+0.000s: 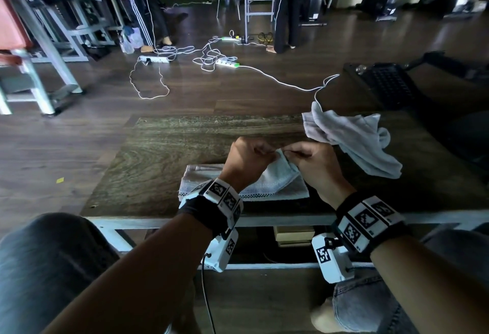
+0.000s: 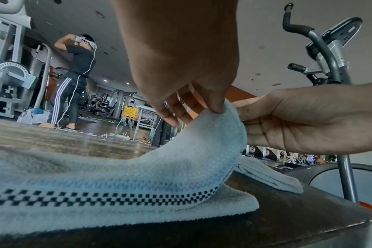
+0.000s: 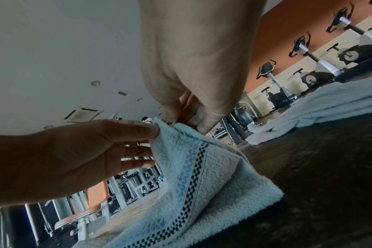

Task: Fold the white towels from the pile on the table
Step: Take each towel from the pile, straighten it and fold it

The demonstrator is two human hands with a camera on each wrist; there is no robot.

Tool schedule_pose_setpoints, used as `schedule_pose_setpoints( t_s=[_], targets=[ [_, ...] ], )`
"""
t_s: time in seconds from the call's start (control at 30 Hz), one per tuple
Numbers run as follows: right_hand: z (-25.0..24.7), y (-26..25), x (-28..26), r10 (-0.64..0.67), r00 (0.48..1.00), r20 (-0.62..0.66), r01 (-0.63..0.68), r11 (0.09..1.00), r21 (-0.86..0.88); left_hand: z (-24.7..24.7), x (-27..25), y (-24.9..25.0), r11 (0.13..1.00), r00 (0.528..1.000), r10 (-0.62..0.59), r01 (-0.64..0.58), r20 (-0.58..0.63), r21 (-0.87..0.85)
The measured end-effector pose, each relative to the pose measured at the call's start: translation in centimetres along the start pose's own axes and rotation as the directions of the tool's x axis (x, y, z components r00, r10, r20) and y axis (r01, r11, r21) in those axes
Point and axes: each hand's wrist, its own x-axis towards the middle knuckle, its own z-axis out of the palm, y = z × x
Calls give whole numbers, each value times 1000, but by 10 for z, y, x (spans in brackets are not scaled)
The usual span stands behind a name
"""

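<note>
While one towel is mid-fold, a rumpled pile waits at the right.
On the wooden table (image 1: 164, 148), the checker-banded towel (image 1: 267, 188) lies partly doubled near the front edge; the left hand (image 1: 247, 160) and the right hand (image 1: 315, 160) meet above it, each pinching its raised corner between thumb and fingertips. Further right, the unfolded white towels (image 1: 354, 137) lie crumpled, so by my reading most of the folding remains.

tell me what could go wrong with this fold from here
Both the left hand and right hand pinch one lifted corner of the checker-trimmed towel; a slip may drop it off-line and skew the fold. The crumpled towel lies close on the right and could get dragged along.
</note>
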Motion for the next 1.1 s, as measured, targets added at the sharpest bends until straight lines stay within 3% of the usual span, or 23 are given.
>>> schedule_pose_setpoints(
  t_s=[0.2,0.37,0.63,0.83,0.93,1.1],
  targets=[
    [2,-2,-1,-17,1000,-2,17,999,39,-1,5,0,999,999,-18,19,35,-33],
    [0,-4,-3,14,997,74,-24,991,129,-2,8,-4,998,997,-18,23,75,-60],
    [2,-6,0,-64,996,64,59,996,70,-2,9,-6,994,993,-2,15,116,-108],
    [-4,-20,8,-158,981,116,159,987,1,-8,10,3,997,957,72,-77,282,6],
    [-12,-26,15,-196,978,78,200,978,-59,-27,17,5,959,961,34,-108,273,261],
    [-29,-36,31,-226,974,-19,223,969,-111,-77,25,0,909,957,-2,-119,290,400]
  ],
)
